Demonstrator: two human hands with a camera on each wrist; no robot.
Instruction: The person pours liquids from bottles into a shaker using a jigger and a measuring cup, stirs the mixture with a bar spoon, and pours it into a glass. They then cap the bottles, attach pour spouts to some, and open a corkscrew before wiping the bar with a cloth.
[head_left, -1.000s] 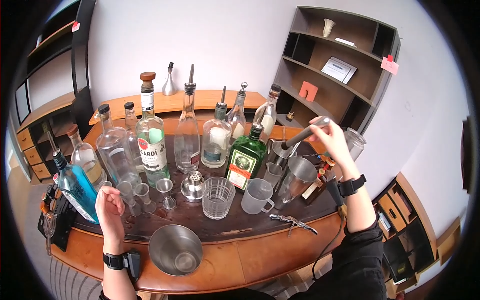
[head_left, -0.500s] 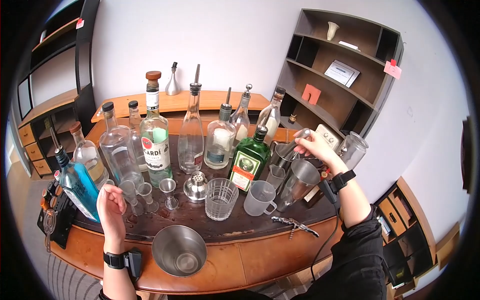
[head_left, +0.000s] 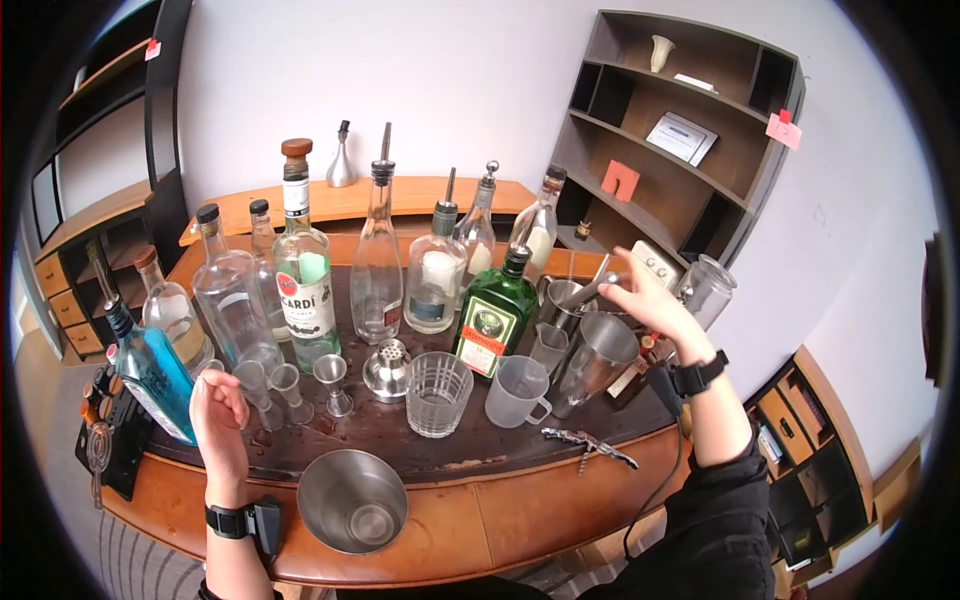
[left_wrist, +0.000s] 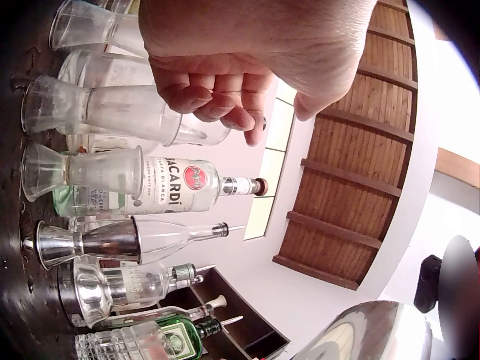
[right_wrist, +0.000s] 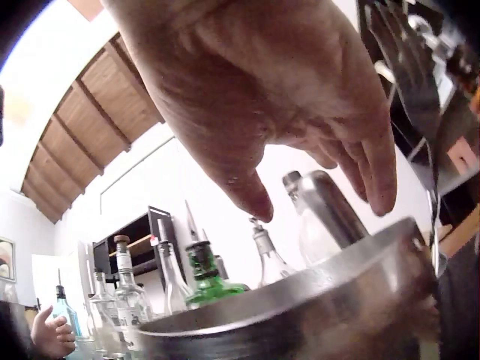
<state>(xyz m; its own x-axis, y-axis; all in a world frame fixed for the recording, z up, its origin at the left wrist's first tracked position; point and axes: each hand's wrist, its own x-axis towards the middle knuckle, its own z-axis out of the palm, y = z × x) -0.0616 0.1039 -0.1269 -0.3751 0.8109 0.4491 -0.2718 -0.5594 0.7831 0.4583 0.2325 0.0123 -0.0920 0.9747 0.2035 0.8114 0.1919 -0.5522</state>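
My right hand (head_left: 648, 300) is at the back right, over the metal tools cup (head_left: 562, 322). In the right wrist view its thumb and fingers spread apart around the grey rod-like muddler (right_wrist: 334, 206), with gaps showing between them. The muddler leans in the cup, its lower end hidden. Just in front of it stands a tall metal shaker tin (head_left: 592, 365). My left hand (head_left: 220, 425) hangs loosely curled, holding nothing, beside the blue bottle (head_left: 155, 370) and the clear jiggers (head_left: 286, 390). A wide metal tin (head_left: 352, 500) stands near the front edge.
Several tall bottles line the back, among them a Bacardi bottle (head_left: 305, 295) and a green bottle (head_left: 495, 315). A strainer-topped shaker lid (head_left: 386, 370), a cut-glass tumbler (head_left: 438, 395), a frosted measuring cup (head_left: 517, 392) and a corkscrew (head_left: 590, 447) sit in front.
My right hand lowered the muddler into the cup at the back right, then let go, its fingers spreading. My left hand has stayed in place.
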